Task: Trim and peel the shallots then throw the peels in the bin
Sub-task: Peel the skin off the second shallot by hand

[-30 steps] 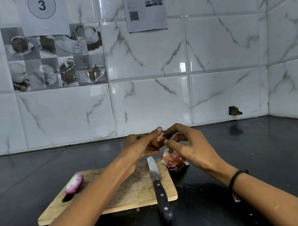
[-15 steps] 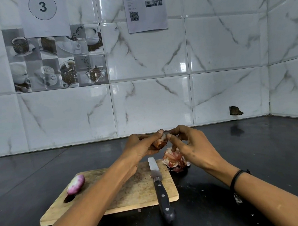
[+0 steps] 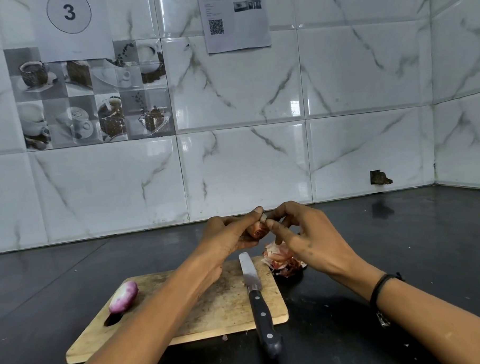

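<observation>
Midair, papery shallot (image 3: 259, 230) in left hand (image 3: 227, 237), right hand (image 3: 310, 239) perhaps pinching skin

Bright, even light; glare on tiles (image 3: 296, 107) (edges bowed, wide-angle)

Board, knife, peels and hands

A rectangular pale wooden cutting board (image 3: 230, 300) lies on the black stone countertop (image 3: 401, 243). A peeled purple-and-white shallot (image 3: 123, 296) sits on the board's left end. A black-handled steel kitchen knife (image 3: 262, 315) lies along its right side, handle overhanging the near edge. A heap of reddish papery peels (image 3: 282, 259) rests on the countertop just past the board's far right corner, right of the knife tip. Above the far edge, the left hand (image 3: 224, 234) and right hand (image 3: 313, 239) hold a small brown unpeeled shallot (image 3: 258, 230) between them
</observation>
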